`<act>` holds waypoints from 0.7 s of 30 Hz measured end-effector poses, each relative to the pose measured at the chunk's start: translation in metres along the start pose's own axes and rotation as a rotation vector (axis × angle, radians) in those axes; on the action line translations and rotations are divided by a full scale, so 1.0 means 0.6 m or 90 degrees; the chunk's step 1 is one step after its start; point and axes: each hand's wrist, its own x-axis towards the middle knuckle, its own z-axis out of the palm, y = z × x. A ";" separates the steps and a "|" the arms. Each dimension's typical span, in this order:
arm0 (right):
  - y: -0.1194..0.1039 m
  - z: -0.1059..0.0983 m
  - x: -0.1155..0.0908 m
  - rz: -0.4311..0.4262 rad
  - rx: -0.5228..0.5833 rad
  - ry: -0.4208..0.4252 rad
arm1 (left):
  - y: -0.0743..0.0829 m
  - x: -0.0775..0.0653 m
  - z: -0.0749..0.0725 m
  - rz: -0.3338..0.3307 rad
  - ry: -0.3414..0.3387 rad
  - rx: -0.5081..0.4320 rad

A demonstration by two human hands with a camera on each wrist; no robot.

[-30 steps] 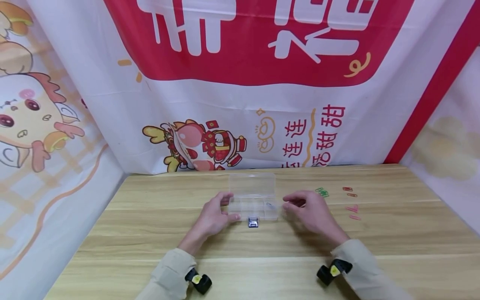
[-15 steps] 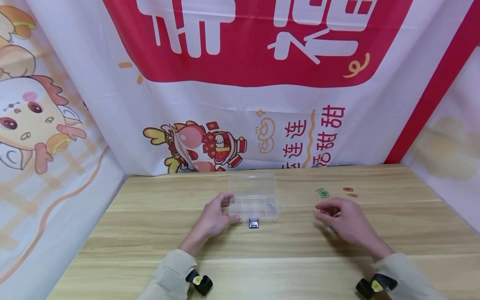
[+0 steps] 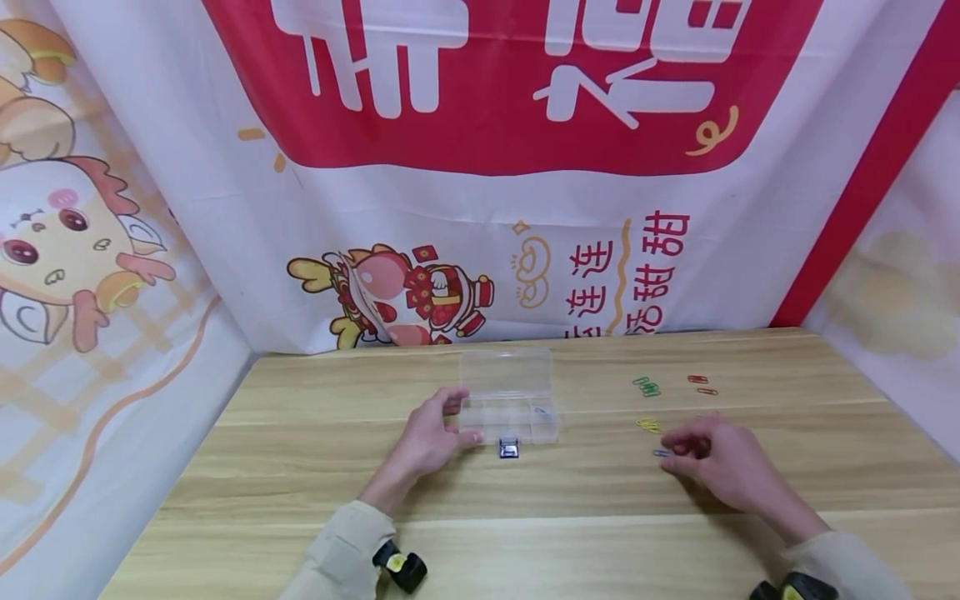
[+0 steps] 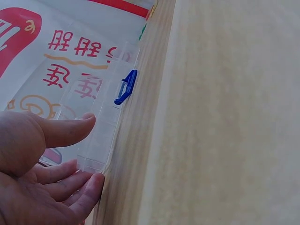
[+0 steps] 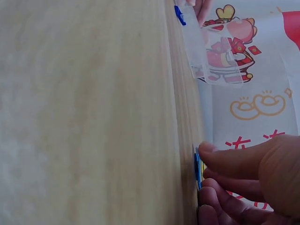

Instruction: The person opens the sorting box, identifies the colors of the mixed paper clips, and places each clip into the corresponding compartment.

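A clear plastic compartment box (image 3: 510,429) stands on the table with its lid (image 3: 506,372) raised at the back and a blue latch (image 3: 508,448) in front. My left hand (image 3: 431,433) holds the box's left end, thumb at the front corner and fingers at the side. One blue paper clip (image 3: 543,411) lies in a right-hand compartment. My right hand (image 3: 720,458) is low over the table at the blue paper clips (image 5: 197,168). Its thumb (image 5: 234,159) and forefinger are at opposite ends of these clips, with a gap between the fingertips; contact is unclear.
Yellow paper clips (image 3: 648,426) lie just beyond the right fingertips. Green paper clips (image 3: 647,387) and red ones (image 3: 697,379) are farther back. Pink clips are mostly hidden behind the right hand. A printed cloth (image 3: 412,200) hangs behind the wooden table (image 3: 480,533).
My right hand has moved away from the box, rightward and nearer the front, to the blue paper clips. The left hand has stayed on the box.
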 end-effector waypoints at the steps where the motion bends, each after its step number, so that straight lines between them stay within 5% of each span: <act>1: 0.001 0.000 0.000 -0.002 -0.007 -0.001 | 0.000 0.000 0.000 -0.001 0.000 0.000; 21: 0.001 0.006 0.002 -0.005 -0.048 0.019 | -0.003 0.000 -0.002 0.008 -0.005 -0.008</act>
